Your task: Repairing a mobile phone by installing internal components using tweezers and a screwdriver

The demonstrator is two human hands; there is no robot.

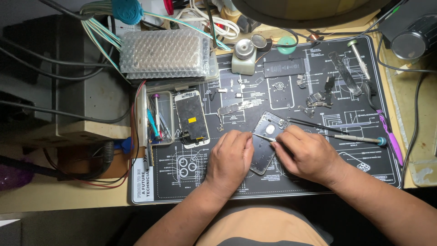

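Note:
An opened phone rear housing [266, 136] lies tilted on the black repair mat [318, 177]. My left hand [230, 157] rests on its left edge and steadies it. My right hand [305, 152] sits just right of the housing and pinches thin metal tweezers [264, 136], whose tips point left over the inside of the housing. The lower part of the housing is hidden between my hands.
A detached phone screen [192, 118] lies left of my hands, beside a small tray of tools [159, 118]. A phone battery [283, 68], small parts, black tweezers [309, 124], a screwdriver [359, 138] and a purple tool [391, 139] lie on the mat. A bubble-wrapped box [164, 53] and cables crowd the back left.

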